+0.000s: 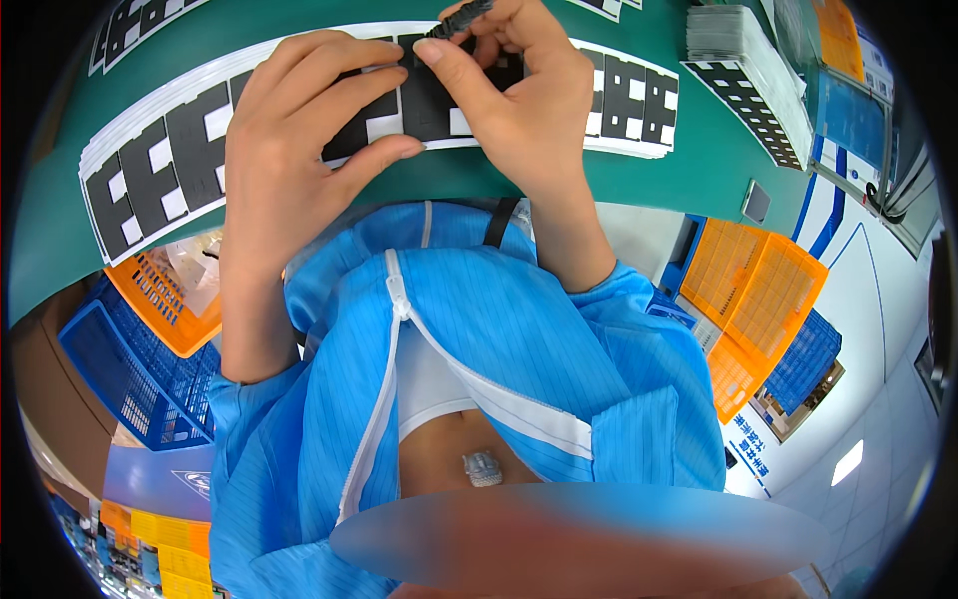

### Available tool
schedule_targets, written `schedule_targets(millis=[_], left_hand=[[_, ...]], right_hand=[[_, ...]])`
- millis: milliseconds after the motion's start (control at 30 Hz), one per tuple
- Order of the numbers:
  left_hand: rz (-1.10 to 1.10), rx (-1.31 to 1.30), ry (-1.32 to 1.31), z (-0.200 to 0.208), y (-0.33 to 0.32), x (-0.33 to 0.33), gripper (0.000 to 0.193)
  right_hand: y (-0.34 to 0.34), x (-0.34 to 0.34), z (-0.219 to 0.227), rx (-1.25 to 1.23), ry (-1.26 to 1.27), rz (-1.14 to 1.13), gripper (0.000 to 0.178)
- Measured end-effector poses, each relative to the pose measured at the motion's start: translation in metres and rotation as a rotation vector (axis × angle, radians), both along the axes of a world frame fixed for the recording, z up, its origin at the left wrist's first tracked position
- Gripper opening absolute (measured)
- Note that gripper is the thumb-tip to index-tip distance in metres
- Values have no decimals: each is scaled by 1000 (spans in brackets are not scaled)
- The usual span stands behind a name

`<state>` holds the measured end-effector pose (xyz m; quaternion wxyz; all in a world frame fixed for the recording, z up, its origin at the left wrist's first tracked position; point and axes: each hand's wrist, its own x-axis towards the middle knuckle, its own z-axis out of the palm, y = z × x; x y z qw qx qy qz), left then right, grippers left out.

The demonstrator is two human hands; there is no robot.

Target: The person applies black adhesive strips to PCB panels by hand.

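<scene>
My right hand (529,105) pinches a small black ridged piece (461,20) between thumb and fingers, near the top edge of the view. What kind of piece it is, I cannot make out. Close beside it on the left, my left hand (284,140) is open, with its fingers stretched toward the piece and its thumb well apart. Both hands are above a long strip of white sheets (634,100) printed with black-and-white block patterns, lying on a green table (439,180). Dark shapes between the hands blend into the print.
A thick stack of patterned sheets (748,80) stands at the right of the table, near a small grey rectangular object (756,202) at the edge. Orange crates (748,290) and a blue crate (808,359) are at the right. Another blue crate (140,369) and an orange basket (165,299) are at the left.
</scene>
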<state>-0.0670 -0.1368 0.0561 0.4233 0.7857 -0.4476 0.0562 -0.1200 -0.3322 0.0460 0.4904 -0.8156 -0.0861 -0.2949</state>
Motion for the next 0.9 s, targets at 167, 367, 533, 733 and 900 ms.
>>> schedule_targets(millis=[167,367,533,733,900], left_hand=[[11,5,-15,-2,1,-1,44],[18,18,-20,-1,0,-2,45],[-24,38,21,2,3,2,50],[-37,32,35,2,2,3,50],[-31,32,47,1,2,1,50]], right_hand=[[14,-12,26,-30,410,-179,19],[0,-28,24,459,235,-148,21],[0,-38,17,119,278,-71,26],[-2,-37,7,-13,268,-101,25],[3,-38,7,-29,283,-119,26]])
